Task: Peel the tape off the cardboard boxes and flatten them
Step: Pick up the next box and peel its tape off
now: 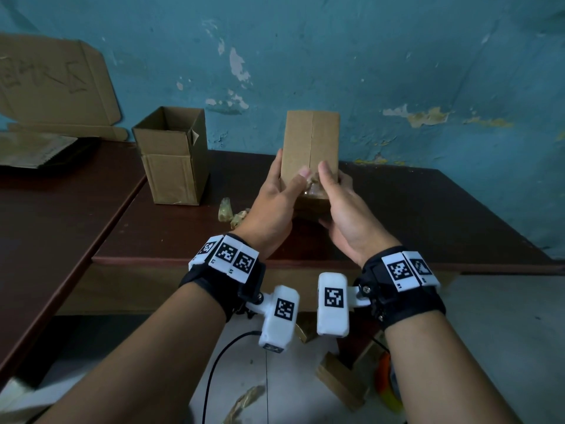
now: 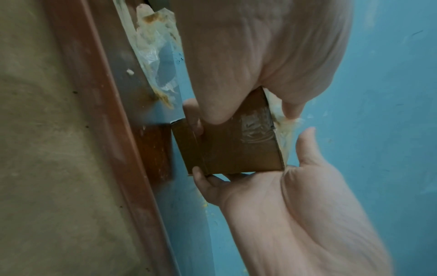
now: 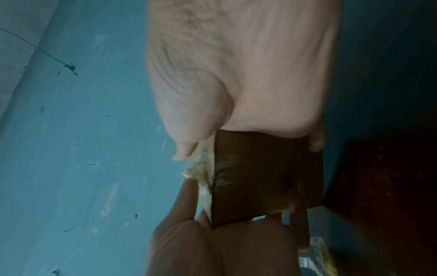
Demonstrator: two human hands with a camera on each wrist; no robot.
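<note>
A small closed cardboard box [image 1: 310,139] is held upright above the dark brown table [image 1: 428,215], one hand on each side. My left hand [image 1: 289,179] grips its left side with the fingers behind it. My right hand [image 1: 333,180] grips the right side and the bottom. Both thumbs meet at a crumpled, partly lifted strip of clear tape [image 1: 312,185] on the box's near face. In the left wrist view the tape [image 2: 282,128] stands off the edge of the box [image 2: 236,149]. The right wrist view shows the tape [image 3: 201,168] beside my right thumb and the box [image 3: 260,177].
An open-topped cardboard box [image 1: 172,154] stands on the table to the left. Wads of peeled tape [image 1: 229,211] lie near my left wrist. Flattened cardboard [image 1: 55,84] leans on the blue wall. Cardboard scraps [image 1: 339,384] and a black cable [image 1: 214,371] are on the floor.
</note>
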